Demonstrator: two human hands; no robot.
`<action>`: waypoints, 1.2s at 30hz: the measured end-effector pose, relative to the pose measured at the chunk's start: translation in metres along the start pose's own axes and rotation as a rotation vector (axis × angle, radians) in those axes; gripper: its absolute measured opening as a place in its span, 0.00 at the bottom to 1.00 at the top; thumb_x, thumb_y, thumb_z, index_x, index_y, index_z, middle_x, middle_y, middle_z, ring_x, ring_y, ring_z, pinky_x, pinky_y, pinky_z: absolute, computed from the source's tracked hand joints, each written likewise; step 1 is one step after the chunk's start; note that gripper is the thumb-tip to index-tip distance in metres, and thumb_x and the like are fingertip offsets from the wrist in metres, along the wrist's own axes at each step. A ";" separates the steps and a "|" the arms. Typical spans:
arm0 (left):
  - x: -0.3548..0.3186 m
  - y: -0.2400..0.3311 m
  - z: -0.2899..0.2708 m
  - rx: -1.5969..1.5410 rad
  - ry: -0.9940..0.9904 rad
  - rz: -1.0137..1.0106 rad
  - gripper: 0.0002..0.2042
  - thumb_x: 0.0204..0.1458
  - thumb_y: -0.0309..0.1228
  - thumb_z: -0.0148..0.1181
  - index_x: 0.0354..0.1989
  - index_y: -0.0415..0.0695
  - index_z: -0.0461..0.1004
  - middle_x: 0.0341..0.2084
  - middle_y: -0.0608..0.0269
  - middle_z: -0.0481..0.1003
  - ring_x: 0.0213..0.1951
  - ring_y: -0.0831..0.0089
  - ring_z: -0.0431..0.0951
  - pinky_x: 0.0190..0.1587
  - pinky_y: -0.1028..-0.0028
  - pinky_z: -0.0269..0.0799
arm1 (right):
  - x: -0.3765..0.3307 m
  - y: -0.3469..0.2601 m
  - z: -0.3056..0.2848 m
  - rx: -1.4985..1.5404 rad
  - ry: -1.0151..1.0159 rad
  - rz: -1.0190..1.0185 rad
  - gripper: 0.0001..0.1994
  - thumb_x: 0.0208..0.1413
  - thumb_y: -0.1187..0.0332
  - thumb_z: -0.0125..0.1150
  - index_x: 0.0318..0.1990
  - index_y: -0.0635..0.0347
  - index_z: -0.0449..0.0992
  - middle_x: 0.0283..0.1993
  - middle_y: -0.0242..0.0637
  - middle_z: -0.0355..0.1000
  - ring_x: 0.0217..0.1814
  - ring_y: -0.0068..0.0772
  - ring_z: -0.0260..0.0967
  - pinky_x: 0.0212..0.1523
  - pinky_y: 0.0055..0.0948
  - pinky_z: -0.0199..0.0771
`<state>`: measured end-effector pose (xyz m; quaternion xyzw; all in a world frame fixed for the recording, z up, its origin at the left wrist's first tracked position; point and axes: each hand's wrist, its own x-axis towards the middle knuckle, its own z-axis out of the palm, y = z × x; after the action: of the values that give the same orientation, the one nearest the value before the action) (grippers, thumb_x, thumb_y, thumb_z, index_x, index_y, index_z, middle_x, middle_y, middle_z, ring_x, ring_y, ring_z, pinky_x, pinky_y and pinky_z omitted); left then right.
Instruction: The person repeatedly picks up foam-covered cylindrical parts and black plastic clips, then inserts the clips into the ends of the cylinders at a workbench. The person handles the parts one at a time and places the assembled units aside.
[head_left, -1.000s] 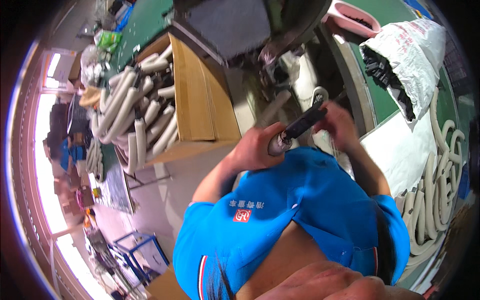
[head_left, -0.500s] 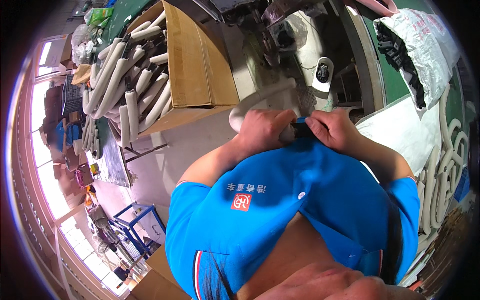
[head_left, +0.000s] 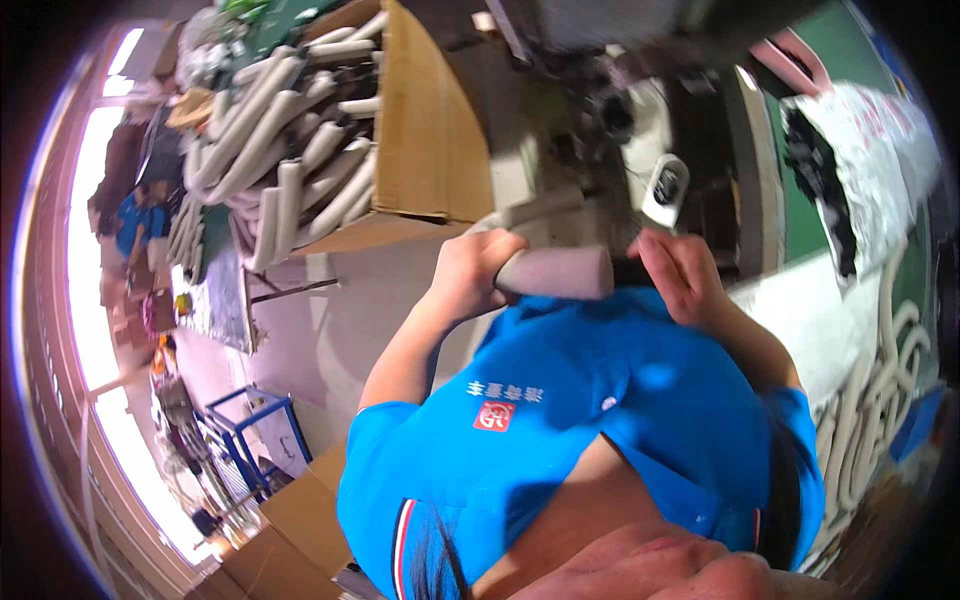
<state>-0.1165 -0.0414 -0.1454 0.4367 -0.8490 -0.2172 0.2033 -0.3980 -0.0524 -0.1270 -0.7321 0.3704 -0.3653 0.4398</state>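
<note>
At the bottom of the view, closest to the camera, the person's blue shirt (head_left: 600, 420) fills the middle, and both bare forearms rise from it toward the work. Just above the shirt, the left hand (head_left: 470, 275) has its grip clenched around the near end of a short grey-beige foam tube (head_left: 560, 272), which lies roughly level, its free end pointing toward the other hand. The right hand (head_left: 680, 275) sits just beside that free end with fingers loosely curled; whether it touches the tube cannot be told, and it grasps nothing that shows.

Just beyond the hands stands a blurred dark machine (head_left: 620, 110), with a small white part with a dark opening (head_left: 665, 188) right above the right hand. To the left of the machine, an open cardboard box (head_left: 430, 150) holds a heap of long pale foam tubes (head_left: 290, 140), some spilling over its far side. On the right, a white sack (head_left: 860, 150) with dark contents lies on a green table (head_left: 800, 200), and more curved pale tubes (head_left: 880, 400) pile along the right edge. Far left, bright windows and a blue metal frame (head_left: 250, 440) on the floor.
</note>
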 end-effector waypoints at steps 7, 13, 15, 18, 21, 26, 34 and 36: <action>-0.048 0.035 -0.152 0.595 0.248 0.089 0.10 0.30 0.28 0.59 0.27 0.49 0.73 0.16 0.68 0.66 0.19 0.72 0.70 0.20 0.73 0.64 | 0.033 0.003 0.013 0.433 -0.215 0.304 0.16 0.64 0.57 0.40 0.36 0.60 0.68 0.17 0.24 0.57 0.18 0.13 0.51 0.19 0.16 0.51; -0.055 0.007 -0.226 1.247 0.553 0.140 0.13 0.37 0.24 0.59 0.35 0.49 0.73 0.20 0.66 0.70 0.21 0.71 0.71 0.22 0.75 0.64 | 0.054 0.021 0.046 0.420 -0.156 0.361 0.12 0.62 0.63 0.47 0.30 0.60 0.70 0.16 0.21 0.56 0.18 0.11 0.50 0.19 0.15 0.50; -0.038 -0.038 -0.253 1.352 0.549 0.023 0.11 0.42 0.26 0.57 0.36 0.51 0.72 0.22 0.68 0.69 0.25 0.70 0.70 0.27 0.70 0.66 | 0.062 0.017 0.052 0.393 -0.148 0.354 0.12 0.62 0.63 0.47 0.30 0.61 0.70 0.16 0.21 0.57 0.18 0.11 0.50 0.19 0.15 0.50; -0.009 -0.120 -0.297 1.485 0.590 -0.217 0.10 0.47 0.28 0.53 0.38 0.54 0.71 0.25 0.67 0.68 0.30 0.67 0.70 0.34 0.67 0.67 | 0.066 0.012 0.056 0.319 -0.079 0.312 0.12 0.61 0.64 0.47 0.30 0.61 0.70 0.16 0.22 0.57 0.18 0.11 0.51 0.19 0.16 0.51; 0.024 -0.228 -0.323 1.563 0.554 -0.505 0.09 0.51 0.31 0.46 0.39 0.56 0.71 0.27 0.66 0.70 0.34 0.66 0.72 0.40 0.59 0.66 | 0.056 0.011 0.051 0.246 0.042 0.364 0.10 0.60 0.65 0.48 0.30 0.61 0.70 0.16 0.22 0.58 0.18 0.11 0.52 0.19 0.16 0.51; 0.066 -0.363 -0.307 0.860 0.328 -1.110 0.16 0.53 0.35 0.43 0.51 0.54 0.68 0.50 0.53 0.70 0.53 0.57 0.69 0.49 0.48 0.62 | -0.001 0.028 0.033 -0.068 0.309 0.565 0.11 0.58 0.66 0.49 0.28 0.61 0.72 0.16 0.31 0.64 0.19 0.18 0.58 0.20 0.25 0.57; 0.063 -0.379 -0.282 1.265 0.274 -0.547 0.23 0.48 0.34 0.51 0.54 0.40 0.64 0.48 0.51 0.69 0.49 0.56 0.70 0.51 0.61 0.64 | -0.094 0.071 -0.018 -0.278 0.596 0.700 0.13 0.56 0.61 0.51 0.32 0.65 0.70 0.25 0.48 0.68 0.27 0.40 0.66 0.29 0.36 0.65; 0.074 -0.333 -0.237 1.231 0.393 -0.386 0.23 0.46 0.34 0.55 0.52 0.40 0.66 0.46 0.51 0.70 0.48 0.54 0.70 0.49 0.59 0.65 | -0.144 0.120 -0.036 -0.564 0.669 0.948 0.10 0.52 0.65 0.55 0.36 0.63 0.69 0.30 0.47 0.70 0.34 0.47 0.68 0.38 0.39 0.68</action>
<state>0.1879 -0.3229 -0.1200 0.6484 -0.6719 0.3571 0.0257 -0.5217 0.0183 -0.2545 -0.4231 0.8526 -0.2285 0.2046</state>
